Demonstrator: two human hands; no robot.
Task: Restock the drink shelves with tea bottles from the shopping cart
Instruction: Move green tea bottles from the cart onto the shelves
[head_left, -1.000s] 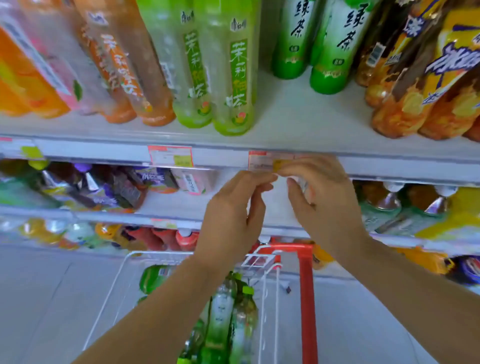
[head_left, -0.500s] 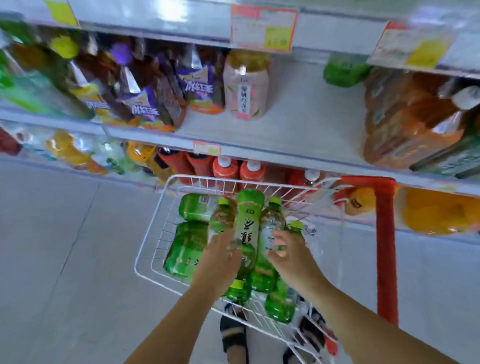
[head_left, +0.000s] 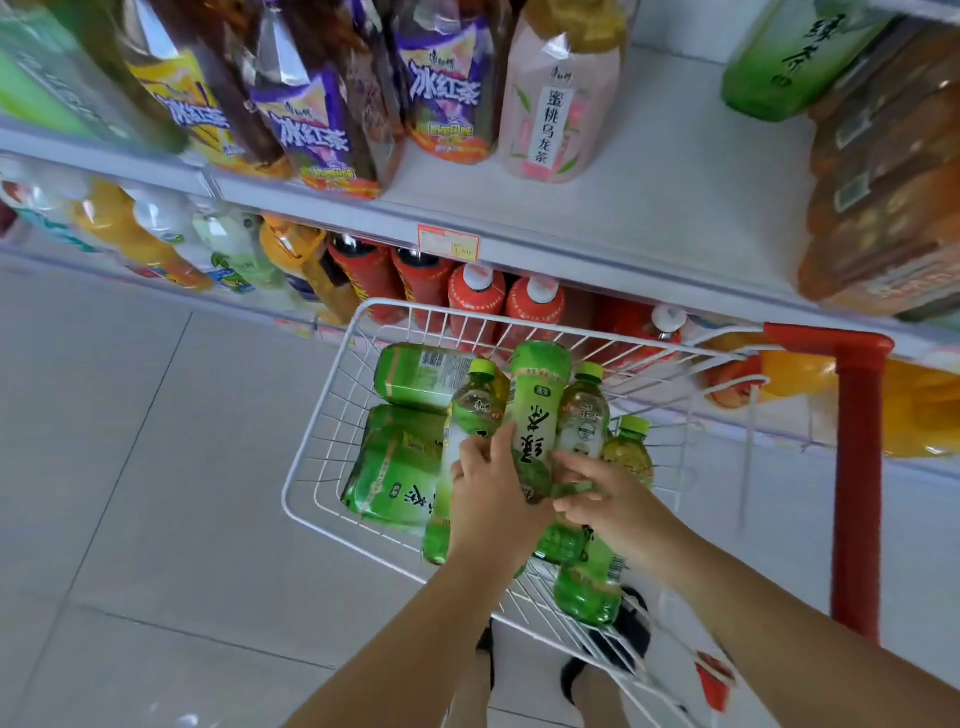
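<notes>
Our left hand (head_left: 488, 499) covers the middle of the bottles (head_left: 537, 410) in the cart (head_left: 332, 415), so we cannot tell which one its fingers close on. Our right hand (head_left: 610, 493) is smeared at the fingertips. The shelf bottles (head_left: 447, 88) lose their tops past the upper edge, and the price tag (head_left: 448, 242) is too small for us to read.

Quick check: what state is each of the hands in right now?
Left hand: closed, gripping a pale tea bottle.
Right hand: closed, fingers curled round a clear tea bottle.
</notes>
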